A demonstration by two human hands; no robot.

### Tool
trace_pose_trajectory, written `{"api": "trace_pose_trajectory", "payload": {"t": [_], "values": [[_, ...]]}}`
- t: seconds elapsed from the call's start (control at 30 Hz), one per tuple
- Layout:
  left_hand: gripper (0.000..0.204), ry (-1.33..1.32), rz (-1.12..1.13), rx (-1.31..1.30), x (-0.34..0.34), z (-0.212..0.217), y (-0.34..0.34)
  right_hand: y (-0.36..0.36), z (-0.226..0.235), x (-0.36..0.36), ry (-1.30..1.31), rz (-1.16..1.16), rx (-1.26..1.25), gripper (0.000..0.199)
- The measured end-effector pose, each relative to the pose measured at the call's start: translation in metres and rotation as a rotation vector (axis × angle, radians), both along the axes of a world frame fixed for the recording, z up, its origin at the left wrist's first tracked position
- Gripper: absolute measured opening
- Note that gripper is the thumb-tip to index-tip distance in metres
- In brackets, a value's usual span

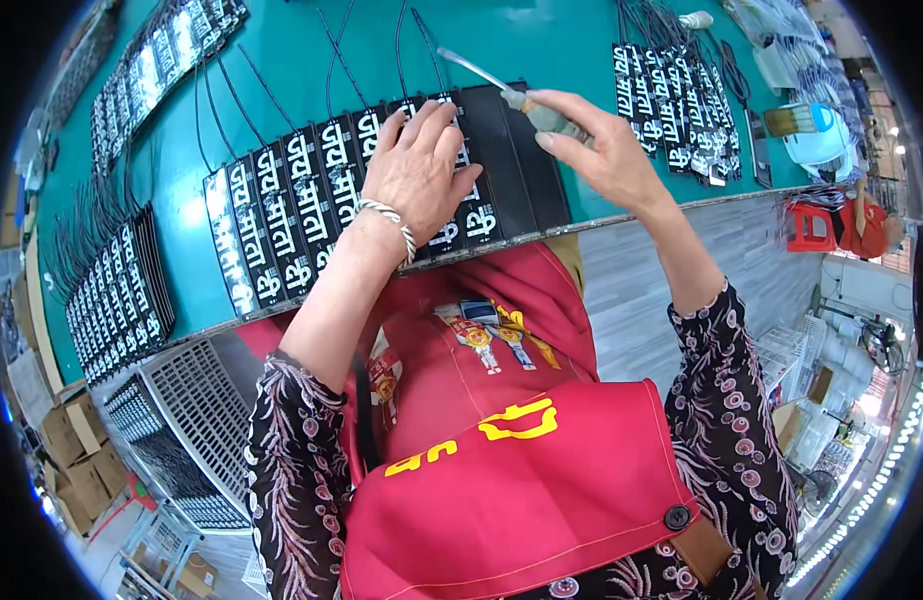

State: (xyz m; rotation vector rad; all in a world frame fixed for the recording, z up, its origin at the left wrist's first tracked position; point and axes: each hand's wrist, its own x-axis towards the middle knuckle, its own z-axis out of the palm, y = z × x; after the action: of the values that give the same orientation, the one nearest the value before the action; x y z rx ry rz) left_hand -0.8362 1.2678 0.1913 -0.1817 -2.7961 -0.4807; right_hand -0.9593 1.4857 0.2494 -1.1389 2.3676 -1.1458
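Observation:
A row of narrow black panels (302, 205) with raised white characters lies side by side along the table's near edge. Thin black wires (267, 85) run from their far ends. My left hand (417, 175) rests palm down across the row, fingers spread, touching the panels toward its right end. To the right of that hand sit plain black strips (527, 160) without characters. Above them my right hand (617, 155) grips a small translucent squeeze bottle (554, 120). Its long, thin nozzle (472, 68) points up and left, apart from the panels.
The table (572, 45) has a green top. More wired panels lie in batches at the far left (162, 80), near left (122, 290) and right (672, 105). A jar with a blue-and-white part (817, 125) stands at the right. White plastic crates (202, 400) sit below left, a red stool (810, 228) at right.

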Motion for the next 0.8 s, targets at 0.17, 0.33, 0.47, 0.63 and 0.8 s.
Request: {"api": "trace_pose_trajectory", "payload": {"t": [0.17, 0.33, 0.47, 0.63, 0.8], "values": [[0.035, -0.055, 0.046, 0.008, -0.014, 0.002, 0.007, 0.009, -0.001, 0.000, 0.152, 0.072, 0.117, 0.042], [0.045, 0.011, 0.085, 0.016, -0.020, 0.001, 0.011, 0.012, 0.004, 0.001, 0.265, 0.085, 0.251, 0.037], [0.056, 0.008, 0.063, -0.044, -0.024, -0.005, 0.012, 0.013, 0.002, -0.004, 0.311, 0.120, 0.210, 0.034], [0.057, -0.016, 0.085, -0.052, -0.026, -0.006, 0.013, 0.004, 0.012, -0.008, 0.315, 0.138, 0.258, 0.032], [0.058, -0.015, 0.089, -0.040, -0.029, -0.007, 0.006, -0.012, 0.028, -0.016, 0.321, 0.170, 0.327, 0.031]]}}
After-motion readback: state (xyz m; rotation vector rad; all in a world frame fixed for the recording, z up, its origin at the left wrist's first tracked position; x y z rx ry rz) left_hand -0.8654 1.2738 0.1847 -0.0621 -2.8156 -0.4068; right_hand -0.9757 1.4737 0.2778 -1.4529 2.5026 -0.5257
